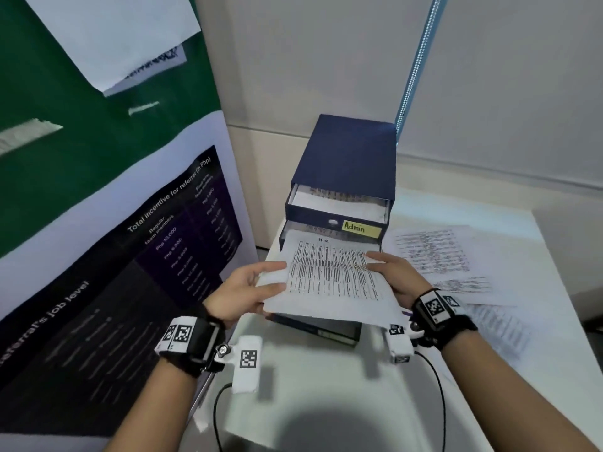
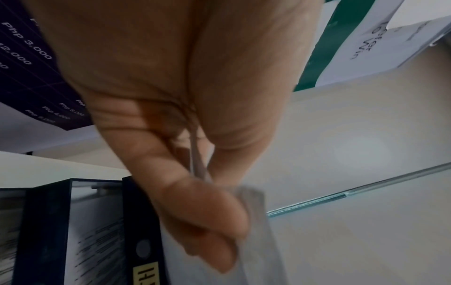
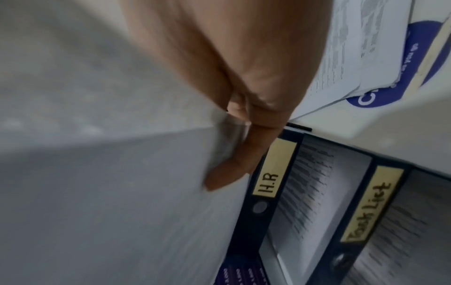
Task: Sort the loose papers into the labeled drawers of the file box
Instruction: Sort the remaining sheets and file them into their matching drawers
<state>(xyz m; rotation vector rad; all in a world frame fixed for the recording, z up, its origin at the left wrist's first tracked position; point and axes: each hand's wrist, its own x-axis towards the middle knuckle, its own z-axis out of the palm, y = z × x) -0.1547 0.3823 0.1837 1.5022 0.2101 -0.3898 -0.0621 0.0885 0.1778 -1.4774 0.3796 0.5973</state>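
Note:
A navy file box (image 1: 346, 151) stands on the white table with its drawers pulled out. The top drawer carries a yellow Admin label (image 1: 360, 228); the right wrist view shows an H.R label (image 3: 270, 173) and a Task List label (image 3: 371, 206) on the lower ones. I hold a printed sheet (image 1: 329, 278) over the open lower drawers, its far edge just under the Admin drawer. My left hand (image 1: 261, 282) pinches its left edge, thumb on top. My right hand (image 1: 388, 272) grips its right edge. The lowest drawer front (image 1: 319, 327) shows beneath the sheet.
Several loose printed papers (image 1: 437, 252) lie spread on the table (image 1: 326, 386) to the right of the box. A large poster (image 1: 98, 256) stands along the left side. A wall and a blue-edged partition rise behind the box. Cables run from my wrist cameras.

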